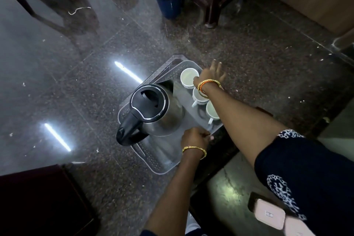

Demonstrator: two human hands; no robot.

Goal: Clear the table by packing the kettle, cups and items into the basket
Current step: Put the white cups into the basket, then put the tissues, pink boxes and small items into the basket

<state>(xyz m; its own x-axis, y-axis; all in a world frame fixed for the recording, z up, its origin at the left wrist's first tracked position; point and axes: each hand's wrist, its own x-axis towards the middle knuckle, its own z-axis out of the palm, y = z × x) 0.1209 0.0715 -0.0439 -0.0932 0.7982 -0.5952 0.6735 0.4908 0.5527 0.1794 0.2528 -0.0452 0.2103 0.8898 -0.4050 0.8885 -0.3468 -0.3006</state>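
Steel-bodied, the kettle (153,111) stands on a clear tray (164,157) over the floor, three white cups (189,77) lined along its far side. Left hand (195,138) curls round the near rim, likely carrying; right hand (211,74), fingers spread and empty, reaches across the cups, perhaps steadying.

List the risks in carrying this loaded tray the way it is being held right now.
1. The left hand grips only the near edge of the tray, while the right hand reaches open past the far cups; the tray may tip.
2. The tall kettle stands loose on the smooth tray and could slide or topple.
3. The three white cups sit close to the right rim and might slip off.
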